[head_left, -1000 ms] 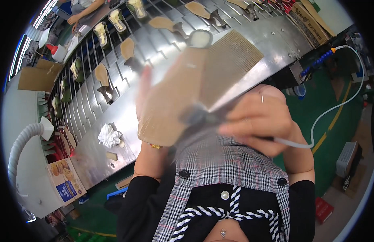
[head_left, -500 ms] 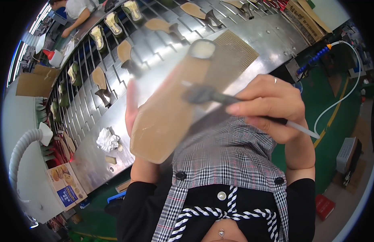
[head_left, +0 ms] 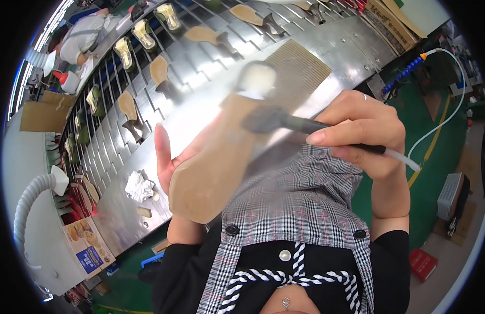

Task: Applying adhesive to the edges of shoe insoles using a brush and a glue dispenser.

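Stroking, it seems, near the narrow waist of the sole (head_left: 208,172), the dark brush (head_left: 266,120) is now farther onto the sole and closer to its heel end; a second ago it was a blur along the sole's near edge. That suggests the brushwork has moved on from the wide front toward the heel, though blur hides whether the bristles touch. The right hand (head_left: 365,136), to the right of the sole, has its fingers clamped on the brush handle. The left hand (head_left: 172,163) supports the sole from beneath and from its left; its thumb stands apart from the edge, and I cannot tell how the hidden fingers close. The sole is held in the air in front of the apron (head_left: 284,209), above the metal tabletop (head_left: 357,49).

Against half a second ago, the sole sits slightly lower in view and the left thumb has swung outward from it. Well beyond the sole, the co-worker (head_left: 85,39) is bent lower. The crumpled paper (head_left: 140,187), left of the sole, looks unmoved.
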Available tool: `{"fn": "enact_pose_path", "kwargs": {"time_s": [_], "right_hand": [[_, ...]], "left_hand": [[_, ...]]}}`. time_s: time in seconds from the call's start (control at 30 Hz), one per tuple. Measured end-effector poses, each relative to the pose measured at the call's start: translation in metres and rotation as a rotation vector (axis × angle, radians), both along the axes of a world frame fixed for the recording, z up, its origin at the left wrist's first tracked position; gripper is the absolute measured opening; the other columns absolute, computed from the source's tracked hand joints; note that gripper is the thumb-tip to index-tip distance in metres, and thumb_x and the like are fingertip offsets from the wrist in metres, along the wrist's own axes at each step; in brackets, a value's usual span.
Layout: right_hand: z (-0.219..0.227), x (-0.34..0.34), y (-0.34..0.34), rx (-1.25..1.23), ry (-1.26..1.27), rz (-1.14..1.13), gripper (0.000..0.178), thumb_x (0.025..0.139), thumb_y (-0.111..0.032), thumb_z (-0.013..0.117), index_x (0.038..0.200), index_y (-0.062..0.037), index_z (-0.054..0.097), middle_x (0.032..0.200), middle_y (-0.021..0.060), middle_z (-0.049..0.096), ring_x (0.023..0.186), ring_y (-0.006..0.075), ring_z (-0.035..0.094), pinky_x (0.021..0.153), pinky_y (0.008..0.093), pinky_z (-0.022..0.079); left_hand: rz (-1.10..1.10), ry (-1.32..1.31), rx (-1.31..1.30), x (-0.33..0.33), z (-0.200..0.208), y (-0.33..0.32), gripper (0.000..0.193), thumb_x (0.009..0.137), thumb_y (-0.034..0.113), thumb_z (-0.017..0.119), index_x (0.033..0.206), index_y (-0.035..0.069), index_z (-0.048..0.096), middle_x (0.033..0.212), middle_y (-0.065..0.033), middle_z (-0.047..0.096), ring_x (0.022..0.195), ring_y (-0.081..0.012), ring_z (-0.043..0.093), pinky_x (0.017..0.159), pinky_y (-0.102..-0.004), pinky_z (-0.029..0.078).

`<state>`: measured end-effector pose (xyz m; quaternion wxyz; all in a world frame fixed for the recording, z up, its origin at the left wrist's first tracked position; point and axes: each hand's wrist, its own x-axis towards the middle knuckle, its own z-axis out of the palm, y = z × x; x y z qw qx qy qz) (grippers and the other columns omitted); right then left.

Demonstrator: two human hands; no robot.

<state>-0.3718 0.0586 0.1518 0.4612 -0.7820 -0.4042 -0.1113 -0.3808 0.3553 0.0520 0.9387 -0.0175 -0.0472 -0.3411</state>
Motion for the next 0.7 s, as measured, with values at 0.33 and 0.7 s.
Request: {"fn": "enact_pose_path", "kwargs": {"time_s": [0.33,0.7], "right_hand": [[-0.002,0.013,-0.024,0.088,0.123,0.154,0.025,0.070,-0.007,0.072,0.093,0.0031,0.076,0.081,0.0125,0.072,0.069,0.0239,0.065,0.063,0.0308,0.048],[-0.021,-0.007,0.004,0.092,0.250,0.040,0.023,0.079,-0.005,0.071,0.101,0.0009,0.075,0.077,0.0104,0.070,0.064,0.0186,0.062,0.059,0.0264,0.044]], "left_hand": [[0.000,0.082,0.115,-0.005,0.001,0.000,0.088,0.097,0.070,0.029,0.158,0.007,0.019,0.160,-0.0184,0.026,0.140,-0.0414,0.035,0.090,-0.0697,0.044],[0.247,-0.361,0.595,0.002,-0.038,0.005,0.071,0.085,0.002,0.064,0.149,-0.002,0.033,0.150,-0.0213,0.042,0.139,-0.0326,0.040,0.115,-0.0474,0.029]]}}
